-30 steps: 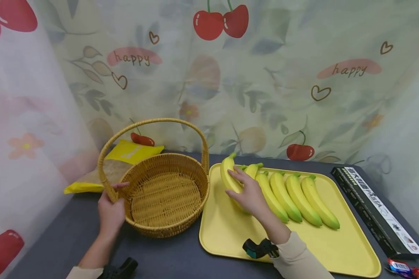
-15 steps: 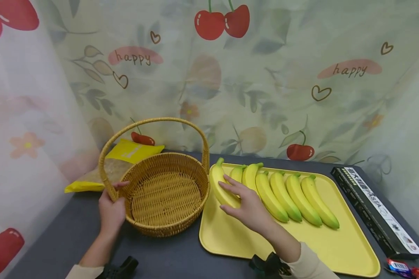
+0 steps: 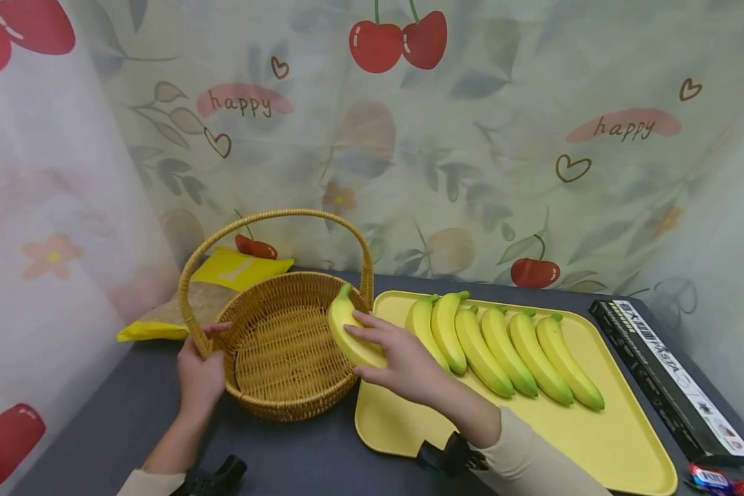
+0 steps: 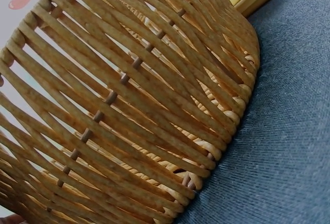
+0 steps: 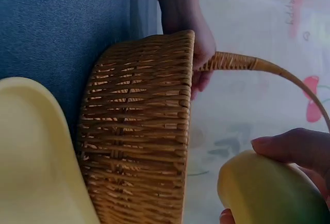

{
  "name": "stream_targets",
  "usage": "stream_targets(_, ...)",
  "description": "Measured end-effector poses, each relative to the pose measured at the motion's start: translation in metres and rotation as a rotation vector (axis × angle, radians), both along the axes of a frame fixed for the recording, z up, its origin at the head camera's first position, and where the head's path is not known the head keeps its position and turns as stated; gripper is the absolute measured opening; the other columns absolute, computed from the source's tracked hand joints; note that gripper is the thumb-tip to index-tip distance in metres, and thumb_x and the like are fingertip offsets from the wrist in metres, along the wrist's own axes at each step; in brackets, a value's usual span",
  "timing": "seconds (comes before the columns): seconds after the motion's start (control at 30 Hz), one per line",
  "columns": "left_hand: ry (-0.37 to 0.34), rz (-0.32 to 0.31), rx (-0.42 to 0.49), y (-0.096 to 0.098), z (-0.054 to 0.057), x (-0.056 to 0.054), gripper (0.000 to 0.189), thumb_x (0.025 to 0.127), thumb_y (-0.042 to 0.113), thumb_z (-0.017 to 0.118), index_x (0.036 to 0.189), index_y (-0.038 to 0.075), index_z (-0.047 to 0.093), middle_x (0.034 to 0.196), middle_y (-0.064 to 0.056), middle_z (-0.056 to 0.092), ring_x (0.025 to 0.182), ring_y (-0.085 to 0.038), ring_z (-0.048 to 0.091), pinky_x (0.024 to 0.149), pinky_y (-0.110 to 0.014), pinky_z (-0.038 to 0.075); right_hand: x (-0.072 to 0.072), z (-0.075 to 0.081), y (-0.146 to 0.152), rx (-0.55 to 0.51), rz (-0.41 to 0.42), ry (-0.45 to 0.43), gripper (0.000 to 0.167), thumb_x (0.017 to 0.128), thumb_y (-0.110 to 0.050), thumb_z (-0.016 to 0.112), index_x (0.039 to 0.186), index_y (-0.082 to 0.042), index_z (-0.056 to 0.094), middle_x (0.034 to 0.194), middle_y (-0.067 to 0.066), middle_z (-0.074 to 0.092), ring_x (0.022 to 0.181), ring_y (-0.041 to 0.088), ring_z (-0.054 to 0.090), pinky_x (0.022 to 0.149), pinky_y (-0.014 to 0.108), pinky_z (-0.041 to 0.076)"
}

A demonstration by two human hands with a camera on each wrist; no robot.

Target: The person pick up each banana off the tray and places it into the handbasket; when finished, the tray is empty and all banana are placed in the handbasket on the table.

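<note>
Cherry-print pale curtain [image 3: 502, 193] behind dark blue cloth-covered tabletop [image 3: 297, 458]. Mid-frame, curved yellow banana [image 3: 353, 349] held by right hand [image 3: 399, 358] at right side of round brown wicker basket [image 3: 285, 344]; arched handle [image 3: 273, 215] gripped near base by left hand [image 3: 201, 375]. Banana probably light, firm, smooth, easily bruised; best held mid-body. Basket floor shown plainly by head view; thumb on banana by right wrist view.

Yellow bag [image 3: 211, 292] (printed curtain [image 3: 434, 151] behind)
</note>
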State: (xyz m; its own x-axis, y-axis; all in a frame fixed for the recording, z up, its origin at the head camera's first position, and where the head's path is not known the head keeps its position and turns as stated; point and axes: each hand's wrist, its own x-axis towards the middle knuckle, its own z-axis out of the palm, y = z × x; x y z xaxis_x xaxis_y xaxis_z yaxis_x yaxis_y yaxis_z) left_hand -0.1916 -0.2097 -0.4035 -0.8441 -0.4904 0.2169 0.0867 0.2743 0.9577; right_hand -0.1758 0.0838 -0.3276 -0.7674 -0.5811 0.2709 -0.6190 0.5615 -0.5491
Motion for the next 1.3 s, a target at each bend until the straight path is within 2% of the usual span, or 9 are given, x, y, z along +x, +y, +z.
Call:
stream_targets(0.13, -0.001, 0.001, 0.002, 0.0, 0.0, 0.0, 0.042, 0.078, -0.015, 0.038, 0.111, 0.002, 0.059, 0.095, 0.018, 0.058, 0.117, -0.015, 0.048, 0.084, -0.018, 0.028, -0.009, 0.002, -0.017, 0.077, 0.028, -0.013, 0.053, 0.082, -0.015, 0.067, 0.133, -0.011, 0.052, 0.145, 0.011, 0.04, 0.129, 0.03, 0.043, 0.092, 0.041, 0.045)
stream_targets(0.33, 0.0, 0.01, 0.003, 0.001, 0.001, 0.0, 0.042, 0.078, -0.015, 0.038, 0.11, 0.001, 0.059, 0.097, 0.015, 0.06, 0.116, -0.015, 0.049, 0.084, -0.018, 0.029, -0.028, 0.004, -0.041, 0.183, 0.035, -0.049, 0.053, 0.084, -0.018, 0.066, 0.134, -0.011, 0.051, 0.145, 0.012, 0.041, 0.128, 0.029, 0.045, 0.086, 0.034, 0.044)
stream_targets(0.53, 0.003, 0.017, -0.001, 0.002, 0.001, 0.0, 0.042, 0.077, -0.015, 0.037, 0.11, 0.001, 0.059, 0.1, 0.01, 0.061, 0.117, -0.017, 0.048, 0.083, -0.019, 0.028, -0.052, 0.005, -0.061, 0.252, 0.013, -0.062, 0.052, 0.083, -0.017, 0.068, 0.132, -0.01, 0.053, 0.141, 0.014, 0.045, 0.119, 0.029, 0.053, 0.077, 0.027, 0.044)
stream_targets(0.7, 0.014, 0.009, -0.005, 0.001, 0.0, 0.001, 0.042, 0.077, -0.015, 0.038, 0.109, 0.001, 0.06, 0.097, 0.013, 0.06, 0.115, -0.014, 0.049, 0.084, -0.016, 0.029, -0.065, 0.005, -0.078, 0.277, -0.003, -0.133, 0.053, 0.083, -0.019, 0.068, 0.133, -0.012, 0.052, 0.142, 0.011, 0.045, 0.119, 0.024, 0.052, 0.079, 0.027, 0.041)
stream_targets(0.83, 0.019, 0.01, -0.005, 0.0, 0.0, 0.001, 0.042, 0.077, -0.015, 0.038, 0.109, 0.001, 0.059, 0.096, 0.015, 0.06, 0.114, -0.013, 0.049, 0.084, -0.015, 0.029, -0.072, 0.003, -0.091, 0.291, 0.025, -0.175, 0.054, 0.083, -0.022, 0.069, 0.133, -0.013, 0.052, 0.138, 0.006, 0.05, 0.098, 0.016, 0.054, 0.072, 0.024, 0.037)
stream_targets(0.93, 0.016, 0.014, -0.008, 0.0, -0.001, 0.0, 0.042, 0.077, -0.015, 0.037, 0.109, 0.001, 0.059, 0.099, 0.011, 0.063, 0.115, -0.015, 0.049, 0.084, -0.015, 0.03, -0.075, 0.002, -0.1, 0.293, 0.043, -0.204, 0.055, 0.082, -0.023, 0.07, 0.133, -0.014, 0.053, 0.133, 0.004, 0.055, 0.087, 0.013, 0.051, 0.069, 0.022, 0.036)
stream_targets(1.03, 0.013, 0.014, -0.005, 0.0, -0.001, 0.0, 0.042, 0.077, -0.015, 0.037, 0.109, 0.001, 0.059, 0.102, 0.006, 0.064, 0.117, -0.016, 0.049, 0.085, -0.015, 0.03, -0.076, 0.0, -0.109, 0.293, 0.052, -0.228, 0.055, 0.081, -0.023, 0.071, 0.133, -0.014, 0.053, 0.13, 0.004, 0.057, 0.085, 0.011, 0.049, 0.069, 0.022, 0.036)
stream_targets(1.3, 0.011, 0.006, 0.005, 0.0, -0.001, 0.0, 0.042, 0.077, -0.016, 0.038, 0.109, 0.001, 0.059, 0.097, 0.013, 0.06, 0.115, -0.015, 0.048, 0.085, -0.017, 0.03, -0.08, -0.002, -0.136, 0.317, 0.095, -0.27, 0.057, 0.079, -0.022, 0.072, 0.131, -0.01, 0.054, 0.126, 0.006, 0.059, 0.084, 0.009, 0.05, 0.071, 0.018, 0.039)
